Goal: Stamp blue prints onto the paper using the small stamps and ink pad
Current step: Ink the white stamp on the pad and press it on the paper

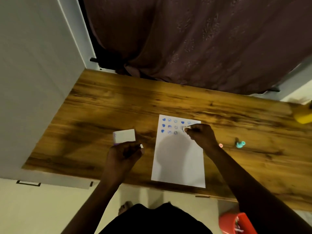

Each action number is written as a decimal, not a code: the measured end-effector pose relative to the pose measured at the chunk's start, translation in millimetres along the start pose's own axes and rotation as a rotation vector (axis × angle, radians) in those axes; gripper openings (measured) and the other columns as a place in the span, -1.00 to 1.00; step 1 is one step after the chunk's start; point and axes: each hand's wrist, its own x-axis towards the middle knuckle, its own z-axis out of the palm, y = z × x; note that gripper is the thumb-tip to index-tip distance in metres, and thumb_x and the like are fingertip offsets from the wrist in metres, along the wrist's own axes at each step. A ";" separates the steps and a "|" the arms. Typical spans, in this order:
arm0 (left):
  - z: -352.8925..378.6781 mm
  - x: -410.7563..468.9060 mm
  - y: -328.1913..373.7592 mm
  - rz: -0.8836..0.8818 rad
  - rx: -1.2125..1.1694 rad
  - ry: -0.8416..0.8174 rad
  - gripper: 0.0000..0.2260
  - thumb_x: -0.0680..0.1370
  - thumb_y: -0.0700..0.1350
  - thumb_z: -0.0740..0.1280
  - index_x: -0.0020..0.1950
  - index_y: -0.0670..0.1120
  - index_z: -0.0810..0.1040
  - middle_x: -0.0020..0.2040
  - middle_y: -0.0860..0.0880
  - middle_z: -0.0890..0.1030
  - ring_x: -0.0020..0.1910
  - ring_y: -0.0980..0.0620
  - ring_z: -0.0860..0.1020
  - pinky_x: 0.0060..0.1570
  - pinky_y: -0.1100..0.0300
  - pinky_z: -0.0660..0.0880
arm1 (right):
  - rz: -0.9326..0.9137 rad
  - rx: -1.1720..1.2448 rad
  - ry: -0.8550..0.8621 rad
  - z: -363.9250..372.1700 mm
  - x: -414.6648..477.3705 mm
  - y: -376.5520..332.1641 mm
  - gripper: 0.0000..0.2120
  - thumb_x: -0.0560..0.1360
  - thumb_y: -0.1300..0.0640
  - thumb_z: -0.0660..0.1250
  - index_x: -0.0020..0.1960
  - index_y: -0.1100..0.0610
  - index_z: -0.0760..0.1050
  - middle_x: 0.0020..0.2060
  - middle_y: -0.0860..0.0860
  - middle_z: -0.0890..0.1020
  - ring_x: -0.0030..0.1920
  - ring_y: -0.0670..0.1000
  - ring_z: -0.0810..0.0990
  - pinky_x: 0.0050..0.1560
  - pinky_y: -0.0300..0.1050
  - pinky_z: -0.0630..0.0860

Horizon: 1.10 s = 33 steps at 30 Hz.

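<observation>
Centrally, a white rectangular sheet of paper (179, 159) lies flat on the brown wood-grain table (101, 105), its near short edge close to the table's front edge. Three rows of small blue stamped prints (169, 126) occupy the far portion of the sheet; the rest of the sheet is unmarked and carries a rounded shadow.

The right hand (200, 134) rests over the far right part of the paper, fingers pinched closed on a small pale stamp (185, 128) whose lower end meets the sheet at the right end of the middle row of prints. The print beneath it cannot be read.

The left hand (125, 153) hovers over the table left of the paper, curled closed around a small object; only a small white end (141, 146) projects between the fingertips, and what it is cannot be told. Just beyond that hand sits a white rectangular box with a purple edge (124, 135), on the table and apart from the paper.

To the right of the sheet, on the table, lie a small pink round item (221, 145) near the right wrist and a teal stamp-like piece (240, 144) further out. A yellow object (303, 116) sits at the table's far right edge. A dark maroon curtain (194, 39) hangs behind the table. A red container (236, 222) stands on the floor below the table's front edge.
</observation>
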 end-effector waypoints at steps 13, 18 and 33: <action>47.2 10.6 8.1 -0.011 0.068 -0.041 -0.71 0.43 -0.12 0.57 -0.11 0.29 0.64 -0.08 0.08 0.77 0.00 0.07 0.73 0.23 -0.08 0.58 | -0.267 -0.504 0.038 3.5 47.6 25.4 -0.79 0.59 0.08 0.34 0.12 0.18 0.64 0.05 0.15 0.71 0.04 0.17 0.67 0.06 -0.08 0.57; 47.6 12.6 11.4 -0.009 0.095 -0.028 -0.67 0.45 -0.15 0.56 -0.12 0.33 0.63 -0.05 0.03 0.77 0.02 0.03 0.73 0.27 -0.15 0.56 | -0.289 -0.587 -0.014 8.6 50.4 24.4 -0.72 0.61 0.05 0.32 0.23 0.16 0.61 0.13 0.12 0.70 0.10 0.12 0.68 0.15 -0.07 0.59; 57.4 22.5 11.5 -0.036 0.135 -0.050 -0.82 0.46 -0.11 0.55 -0.11 0.15 0.63 -0.08 0.08 0.76 -0.03 0.08 0.73 0.21 0.04 0.58 | -0.189 -0.636 -0.121 12.0 52.4 16.7 -0.66 0.58 0.06 0.39 0.29 0.18 0.56 0.24 0.12 0.64 0.19 0.13 0.65 0.22 -0.03 0.60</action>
